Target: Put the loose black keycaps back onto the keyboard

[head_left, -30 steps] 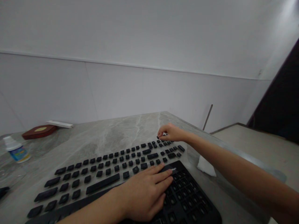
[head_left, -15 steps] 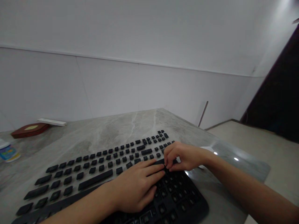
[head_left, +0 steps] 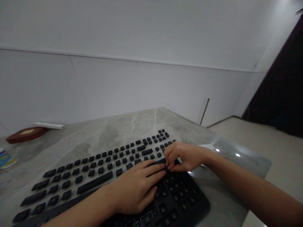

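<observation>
A black keyboard base (head_left: 197, 203) with bare key sockets lies on the table in front of me. My left hand (head_left: 136, 187) rests flat across it, fingers stretched toward its far edge. My right hand (head_left: 178, 157) is pinched at that edge, right at the left fingertips; whatever its fingers hold is hidden. Loose black keycaps (head_left: 101, 170) are laid out in rows beyond the base. Among them is a long space bar (head_left: 94, 183), close to the base's far side.
The grey marbled table (head_left: 113, 129) meets a white wall. At the left stand a dark red box (head_left: 25, 135), a white strip (head_left: 48, 125) and a colourful tub (head_left: 6, 159). A white object (head_left: 208, 146) sits partly hidden behind my right wrist. The table's right edge drops to the floor.
The view has shifted slightly, so things appear a little further left and higher. Both hands keep the same place on the keyboard base, and the keycaps look unchanged.
</observation>
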Demonstrator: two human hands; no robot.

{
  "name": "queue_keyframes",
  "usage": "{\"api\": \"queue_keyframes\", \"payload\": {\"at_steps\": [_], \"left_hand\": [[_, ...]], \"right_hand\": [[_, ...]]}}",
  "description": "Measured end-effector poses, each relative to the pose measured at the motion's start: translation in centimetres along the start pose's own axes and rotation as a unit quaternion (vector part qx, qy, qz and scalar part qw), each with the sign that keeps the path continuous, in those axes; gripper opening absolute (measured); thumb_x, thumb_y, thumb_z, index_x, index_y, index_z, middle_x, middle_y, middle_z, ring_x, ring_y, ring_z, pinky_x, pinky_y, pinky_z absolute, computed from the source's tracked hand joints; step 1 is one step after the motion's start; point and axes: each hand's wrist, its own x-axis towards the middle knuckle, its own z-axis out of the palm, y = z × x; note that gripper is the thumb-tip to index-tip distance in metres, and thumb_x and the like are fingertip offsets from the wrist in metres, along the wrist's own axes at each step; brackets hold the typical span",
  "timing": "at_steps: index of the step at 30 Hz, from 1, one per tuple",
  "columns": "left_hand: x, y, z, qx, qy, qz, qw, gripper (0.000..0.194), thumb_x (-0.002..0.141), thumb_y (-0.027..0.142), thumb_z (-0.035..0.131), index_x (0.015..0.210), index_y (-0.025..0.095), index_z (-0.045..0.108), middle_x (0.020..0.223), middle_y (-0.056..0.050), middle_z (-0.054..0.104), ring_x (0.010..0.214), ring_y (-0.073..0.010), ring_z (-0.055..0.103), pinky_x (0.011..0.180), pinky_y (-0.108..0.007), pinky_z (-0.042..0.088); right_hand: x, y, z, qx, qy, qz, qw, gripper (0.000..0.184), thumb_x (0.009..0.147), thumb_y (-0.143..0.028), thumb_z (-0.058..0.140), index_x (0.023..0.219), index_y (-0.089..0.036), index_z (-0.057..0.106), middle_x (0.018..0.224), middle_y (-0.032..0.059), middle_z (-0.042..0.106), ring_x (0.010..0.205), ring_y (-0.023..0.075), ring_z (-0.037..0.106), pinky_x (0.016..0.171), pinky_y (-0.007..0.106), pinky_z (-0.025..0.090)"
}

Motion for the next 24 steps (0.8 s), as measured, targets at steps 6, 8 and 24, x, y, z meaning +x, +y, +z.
{"api": "queue_keyframes", "payload": {"at_steps": [6,8,24], "left_hand": [[0.04,-0.03,-0.03,0.004,-0.004,-0.002,1.000,0.049,0.093,0.016,0.047,0.142,0.010,0.048,0.148,-0.013,0.048,0.140,-0.0286,0.041,0.116,-0.044,0.037],[0.08,-0.07,-0.02,0.004,-0.006,-0.002,1.000,0.049,0.093,0.017,0.047,0.141,0.010,0.048,0.148,-0.013,0.048,0.139,-0.0289,0.042,0.116,-0.044,0.037],[0.14,-0.12,0.02,0.002,-0.007,-0.007,1.000,0.048,0.093,0.017,0.047,0.141,0.009,0.050,0.147,-0.013,0.049,0.138,-0.0286,0.042,0.117,-0.043,0.036]], "right_hand": [[0.05,0.02,0.04,0.015,0.008,-0.006,1.000,0.012,0.080,-0.014,0.062,0.072,-0.015,0.071,0.077,0.0044,0.070,0.069,0.0118,0.061,0.067,0.024,0.050],[0.06,-0.02,0.04,0.021,0.003,-0.011,1.000,0.012,0.079,-0.013,0.063,0.072,-0.015,0.071,0.076,0.0050,0.070,0.069,0.0123,0.062,0.068,0.024,0.050],[0.18,-0.81,-0.21,-0.002,-0.004,0.007,1.000,0.010,0.077,-0.009,0.064,0.071,-0.015,0.068,0.082,0.0037,0.068,0.076,0.0130,0.062,0.072,0.025,0.050]]}}
